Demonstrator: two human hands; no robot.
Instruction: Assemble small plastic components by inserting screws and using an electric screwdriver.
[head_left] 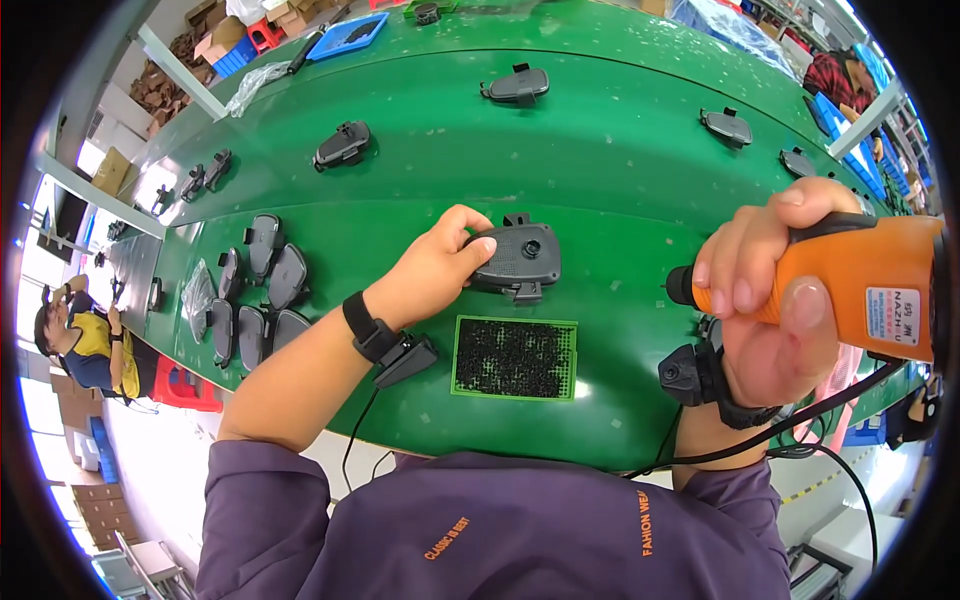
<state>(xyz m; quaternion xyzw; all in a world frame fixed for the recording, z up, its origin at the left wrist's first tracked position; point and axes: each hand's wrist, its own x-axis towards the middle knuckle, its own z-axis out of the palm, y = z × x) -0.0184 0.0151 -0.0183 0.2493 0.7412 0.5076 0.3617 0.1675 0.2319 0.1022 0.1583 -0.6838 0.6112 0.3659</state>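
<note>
My left hand [440, 262] grips the left end of a dark grey phone holder [522, 258], which lies back up on the green bench with clamp arms at its top and bottom edges. In my right hand [765, 285], an orange electric screwdriver [855, 270] is held up over the right side of the bench. Its black nose points left, apart from the phone holder. Below the holder sits a shallow green tray [456, 365] of small black pieces, probably screws. Each wrist wears a black strap with a small device on it.
Several dark grey holders [288, 275] lie close together at left beside a clear plastic bag [197, 298]. More holders [343, 145] are spaced along the far bench. A black cable [850, 395] runs below the screwdriver. People sit at far left [95, 345] and far right [840, 80].
</note>
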